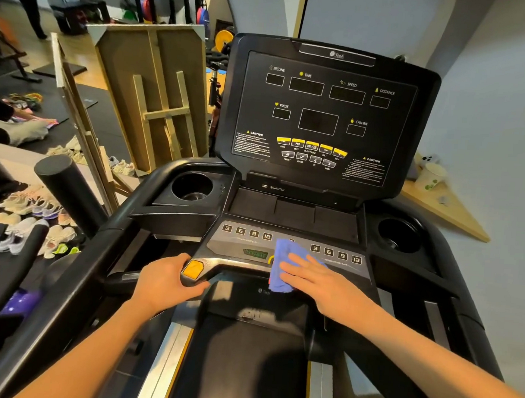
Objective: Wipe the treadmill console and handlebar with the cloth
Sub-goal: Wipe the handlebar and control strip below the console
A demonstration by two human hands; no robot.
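Gym clutter and rows of shoes (30, 221) surround the treadmill. Right hand (317, 280) lies flat, fingers extended, pressing the blue cloth (283, 263) onto the lower console (251, 248) panel for full wiping contact. Left hand (167, 280), fingers curled, grips the handlebar (215, 262) beside the orange button (193, 268), apparently as a brace.

The cloth (282, 264) is plain blue. The console (321, 115) is black with white labels, yellow icons and a row of yellow buttons (312, 145). An orange button (193, 268) sits on the silver-grey panel (244, 247).
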